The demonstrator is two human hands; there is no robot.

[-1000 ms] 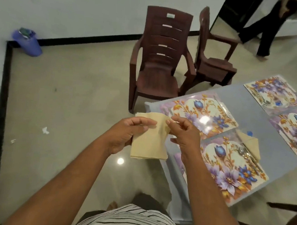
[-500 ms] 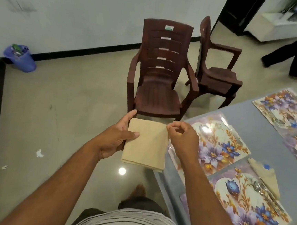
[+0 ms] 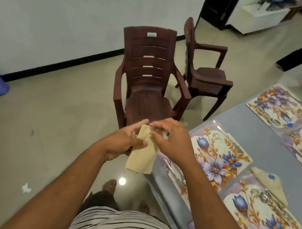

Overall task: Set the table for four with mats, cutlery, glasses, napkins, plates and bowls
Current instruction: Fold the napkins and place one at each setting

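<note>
I see both hands out in front of the chest, off the near-left corner of the counter (image 3: pixel 257 142), working a beige napkin (image 3: pixel 141 159); the left hand (image 3: pixel 125 143) has its grip curled round the napkin's left side, thumb across the front; the right hand (image 3: pixel 170 139) pinches the napkin's upper edge with curled fingertips; the cloth hangs folded into a narrow strip below them, over the floor and not touching the counter. On the counter lie four floral mats; the nearest mat (image 3: pixel 257 222) carries a folded napkin (image 3: pixel 268 185) with cutlery (image 3: pixel 267 197) beside it; the mat by the right hand (image 3: pixel 221 153) has cutlery (image 3: pixel 176 175) at its near edge. A brown chair (image 3: pixel 148 77) stands beyond the hands, a second chair (image 3: pixel 205 71) behind it.
</note>
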